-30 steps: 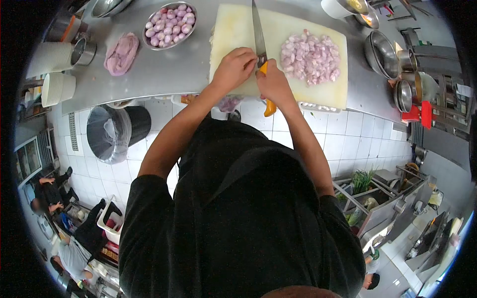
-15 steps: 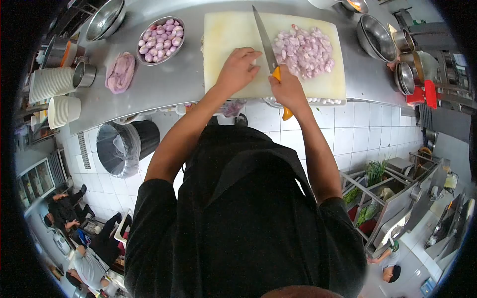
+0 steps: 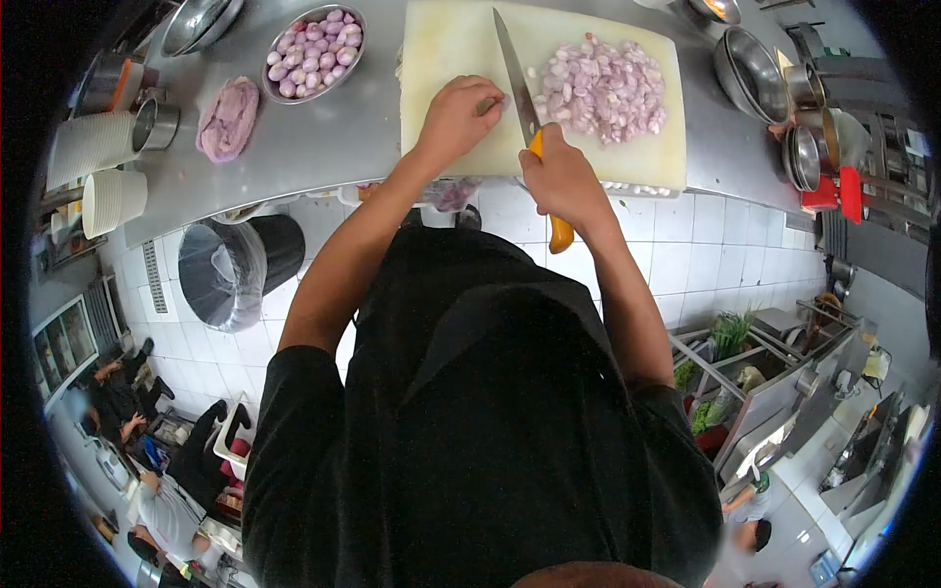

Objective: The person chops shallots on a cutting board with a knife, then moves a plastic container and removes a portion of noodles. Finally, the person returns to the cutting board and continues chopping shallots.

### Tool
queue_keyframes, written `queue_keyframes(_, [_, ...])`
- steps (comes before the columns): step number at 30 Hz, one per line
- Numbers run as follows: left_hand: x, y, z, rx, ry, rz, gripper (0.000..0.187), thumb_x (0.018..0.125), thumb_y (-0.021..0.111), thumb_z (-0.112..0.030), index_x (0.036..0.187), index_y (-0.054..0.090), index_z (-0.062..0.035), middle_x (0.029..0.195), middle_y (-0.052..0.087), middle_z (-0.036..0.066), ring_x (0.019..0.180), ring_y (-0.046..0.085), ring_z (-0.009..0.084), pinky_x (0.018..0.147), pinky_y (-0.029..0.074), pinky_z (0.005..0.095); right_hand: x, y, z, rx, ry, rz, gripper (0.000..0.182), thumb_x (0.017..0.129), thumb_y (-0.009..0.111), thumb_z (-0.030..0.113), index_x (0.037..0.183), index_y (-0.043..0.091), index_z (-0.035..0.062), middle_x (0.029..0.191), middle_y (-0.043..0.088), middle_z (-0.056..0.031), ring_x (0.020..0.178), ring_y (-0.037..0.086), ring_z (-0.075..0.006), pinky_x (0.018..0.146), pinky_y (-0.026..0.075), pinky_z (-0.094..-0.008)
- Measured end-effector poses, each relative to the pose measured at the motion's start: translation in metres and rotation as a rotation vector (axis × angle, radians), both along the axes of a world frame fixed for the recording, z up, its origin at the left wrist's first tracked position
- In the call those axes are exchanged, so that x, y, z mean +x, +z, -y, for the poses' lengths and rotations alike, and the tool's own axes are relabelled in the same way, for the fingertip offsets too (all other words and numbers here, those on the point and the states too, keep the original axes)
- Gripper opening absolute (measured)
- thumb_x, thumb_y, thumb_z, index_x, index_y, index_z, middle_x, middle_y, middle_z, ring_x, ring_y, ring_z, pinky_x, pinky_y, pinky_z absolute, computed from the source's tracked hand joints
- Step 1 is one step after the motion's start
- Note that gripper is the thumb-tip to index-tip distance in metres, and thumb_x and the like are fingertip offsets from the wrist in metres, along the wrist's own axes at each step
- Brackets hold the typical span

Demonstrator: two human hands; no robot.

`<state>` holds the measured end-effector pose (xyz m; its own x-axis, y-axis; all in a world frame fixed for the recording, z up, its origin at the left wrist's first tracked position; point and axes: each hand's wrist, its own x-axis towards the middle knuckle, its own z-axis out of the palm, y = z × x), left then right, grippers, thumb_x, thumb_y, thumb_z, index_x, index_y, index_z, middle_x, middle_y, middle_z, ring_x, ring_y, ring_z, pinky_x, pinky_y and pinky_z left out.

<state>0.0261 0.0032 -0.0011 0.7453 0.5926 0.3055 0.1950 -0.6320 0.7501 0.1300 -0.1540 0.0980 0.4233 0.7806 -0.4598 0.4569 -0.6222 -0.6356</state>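
My right hand (image 3: pixel 557 176) is wrapped around the yellow handle of a long kitchen knife (image 3: pixel 514 73). Its blade points away from me over a white cutting board (image 3: pixel 441 49). To the left of the blade, my left hand (image 3: pixel 461 120) is closed above the board, fingers curled. A small pale shallot piece (image 3: pixel 506 101) shows at its fingertips, mostly hidden. Right of the knife lies a heap of chopped shallots (image 3: pixel 608 93). A steel bowl (image 3: pixel 272 76) of whole peeled shallots (image 3: pixel 314 54) stands left of the board.
On the steel counter (image 3: pixel 323 137) lies a pinkish bundle (image 3: pixel 228 120), with stacked white tubs (image 3: pixel 115 203) at the left edge. Metal bowls (image 3: pixel 750 73) stand at the right. A lined bin (image 3: pixel 223 274) is below. Other people (image 3: pixel 172 514) are in the background.
My left hand's fingers have curled in more and its thumb side has turned. The knife stays in my right hand beside it. The whole view has shifted slightly.
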Motion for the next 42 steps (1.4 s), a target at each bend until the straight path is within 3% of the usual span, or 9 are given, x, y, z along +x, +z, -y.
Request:
queue_keyframes(4, [0.001, 0.0, 0.002, 0.037, 0.033, 0.047, 0.016, 0.083, 0.071, -0.012, 0.097, 0.072, -0.0039, 0.101, 0.071, 0.009, 0.097, 0.066, 0.0291, 0.088, 0.053, 0.0379, -0.009, 0.027, 0.001, -0.039, -0.036, -0.082, 0.025, 0.097, 0.049, 0.016, 0.104, 0.042, -0.0064, 0.07, 0.064, -0.0257, 0.052, 0.065, -0.0349, 0.056, 0.054, -0.0474])
queue_keyframes(13, [0.003, -0.002, 0.002, 0.027, 0.032, 0.041, 0.015, 0.082, 0.072, -0.012, 0.095, 0.072, -0.0041, 0.102, 0.071, 0.009, 0.098, 0.066, 0.0293, 0.09, 0.053, 0.0371, -0.009, 0.009, -0.005, -0.048, -0.043, -0.085, 0.027, 0.099, 0.051, 0.018, 0.106, 0.039, -0.0051, 0.072, 0.06, -0.0186, 0.048, 0.062, -0.0258, 0.047, 0.052, -0.0381])
queue_keyframes(16, [0.002, -0.002, 0.003, 0.021, 0.044, 0.077, 0.014, 0.084, 0.071, -0.011, 0.095, 0.073, -0.0034, 0.101, 0.071, 0.01, 0.095, 0.067, 0.0283, 0.084, 0.055, 0.0369, -0.008, 0.007, -0.011, -0.021, -0.047, -0.096, 0.026, 0.097, 0.05, 0.016, 0.106, 0.039, -0.0065, 0.071, 0.064, -0.027, 0.052, 0.065, -0.0351, 0.053, 0.054, -0.0461])
queue_keyframes(22, [0.0, -0.004, -0.001, 0.038, 0.022, 0.077, 0.014, 0.087, 0.07, -0.01, 0.098, 0.073, -0.0023, 0.102, 0.069, 0.011, 0.09, 0.067, 0.0263, 0.071, 0.057, 0.0341, 0.002, -0.026, -0.035, 0.089, -0.03, -0.043, 0.028, 0.096, 0.051, 0.015, 0.107, 0.039, -0.0076, 0.073, 0.064, -0.0267, 0.052, 0.066, -0.0352, 0.049, 0.053, -0.0452])
queue_keyframes(28, [0.0, -0.003, -0.001, 0.028, 0.02, 0.046, 0.014, 0.087, 0.07, -0.011, 0.097, 0.073, -0.0023, 0.1, 0.069, 0.011, 0.09, 0.065, 0.0279, 0.073, 0.056, 0.0352, -0.004, 0.004, -0.033, -0.009, -0.035, -0.056, 0.03, 0.095, 0.051, 0.015, 0.108, 0.039, -0.0082, 0.076, 0.064, -0.0303, 0.053, 0.066, -0.0358, 0.052, 0.054, -0.0462])
queue_keyframes(29, [0.0, -0.003, -0.001, 0.014, 0.027, 0.058, 0.013, 0.087, 0.069, -0.011, 0.095, 0.073, -0.0023, 0.098, 0.069, 0.011, 0.091, 0.064, 0.0289, 0.076, 0.054, 0.0365, 0.004, -0.047, -0.032, 0.133, 0.046, 0.172, 0.029, 0.095, 0.052, 0.015, 0.108, 0.04, -0.0074, 0.076, 0.065, -0.0291, 0.053, 0.067, -0.0352, 0.052, 0.054, -0.046])
queue_keyframes(36, [-0.001, -0.001, 0.0, 0.046, 0.044, 0.048, 0.014, 0.087, 0.068, -0.014, 0.094, 0.073, -0.002, 0.099, 0.069, 0.012, 0.092, 0.064, 0.0307, 0.081, 0.053, 0.0391, 0.001, 0.01, -0.038, -0.017, -0.06, -0.081, 0.026, 0.095, 0.05, 0.013, 0.108, 0.04, -0.0064, 0.077, 0.065, -0.0285, 0.053, 0.067, -0.0352, 0.048, 0.054, -0.0447])
queue_keyframes(40, [0.001, -0.005, 0.0, 0.03, 0.054, 0.059, 0.012, 0.087, 0.068, -0.012, 0.092, 0.073, -0.0025, 0.098, 0.069, 0.012, 0.093, 0.064, 0.0306, 0.083, 0.053, 0.0392, 0.007, -0.06, -0.04, 0.138, 0.025, 0.18, 0.025, 0.095, 0.049, 0.012, 0.108, 0.039, -0.0063, 0.076, 0.064, -0.0289, 0.054, 0.067, -0.0357, 0.052, 0.054, -0.0452])
queue_keyframes(42, [-0.001, -0.002, -0.001, -0.003, 0.051, 0.037, 0.012, 0.086, 0.068, -0.012, 0.092, 0.073, -0.0026, 0.097, 0.069, 0.012, 0.094, 0.064, 0.0306, 0.084, 0.053, 0.0392, 0.001, -0.006, -0.041, 0.034, -0.014, 0.017, 0.026, 0.094, 0.05, 0.012, 0.109, 0.039, -0.0059, 0.077, 0.064, -0.0304, 0.056, 0.067, -0.038, 0.056, 0.055, -0.0474])
